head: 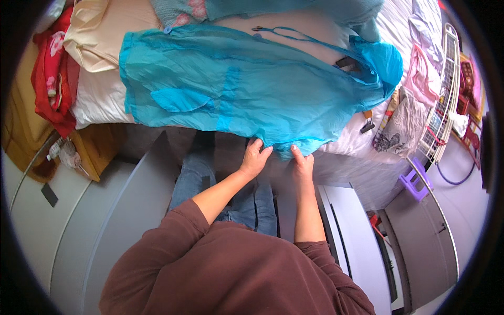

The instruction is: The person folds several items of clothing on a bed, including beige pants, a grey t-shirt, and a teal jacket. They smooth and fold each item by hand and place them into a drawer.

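Observation:
A thin turquoise hooded jacket [189,75] lies spread sideways across the bed [98,98]. Its hood [384,63] points to the right and its hem to the left, with a flap pocket [181,99] uppermost. My left hand [254,158] pinches the jacket's near edge between thumb and fingers. Just to the right, my right hand [303,162] grips the same edge, thumb on top. A small gathered part of the fabric hangs over the bed's edge between my hands. The drawstring [303,37] trails loose along the jacket's far side.
Red clothing [53,86] and a cream garment [92,49] lie at the left. A blue-green knitted garment [252,8] is behind the jacket. A grey printed garment [403,122], a pink cloth [421,75] and a white wire rack [443,94] are at the right. A purple stool [417,179] stands below.

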`<state>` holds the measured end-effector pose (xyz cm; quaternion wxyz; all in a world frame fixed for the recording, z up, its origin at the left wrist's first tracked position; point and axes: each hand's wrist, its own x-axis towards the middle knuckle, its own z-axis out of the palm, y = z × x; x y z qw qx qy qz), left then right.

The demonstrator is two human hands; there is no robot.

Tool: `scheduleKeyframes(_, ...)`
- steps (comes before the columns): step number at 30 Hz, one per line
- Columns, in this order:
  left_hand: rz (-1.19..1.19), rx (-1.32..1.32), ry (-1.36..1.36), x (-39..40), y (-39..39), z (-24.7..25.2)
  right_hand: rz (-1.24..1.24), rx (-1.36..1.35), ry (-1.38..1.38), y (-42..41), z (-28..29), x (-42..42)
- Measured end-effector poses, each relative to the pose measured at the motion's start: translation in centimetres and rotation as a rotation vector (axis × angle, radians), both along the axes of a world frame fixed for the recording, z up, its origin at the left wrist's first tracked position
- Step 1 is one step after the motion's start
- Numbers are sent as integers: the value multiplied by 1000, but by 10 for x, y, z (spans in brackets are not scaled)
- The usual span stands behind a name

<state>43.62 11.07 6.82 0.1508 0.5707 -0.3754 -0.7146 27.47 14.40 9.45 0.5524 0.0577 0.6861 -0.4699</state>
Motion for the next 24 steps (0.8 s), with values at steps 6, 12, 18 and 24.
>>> scheduleKeyframes(6,196,475,291,0,-19,8,-59,-43,-30,7,-5,1)
scheduleKeyframes(12,113,770,439,-4,-43,34,-246,-105,-205,12,-3,-2)
scheduleKeyframes(18,64,804,398,-13,-51,33,-362,-227,-278,19,-2,8)
scheduleKeyframes(24,144,921,320,-17,-70,40,-558,-175,-376,50,-9,43)
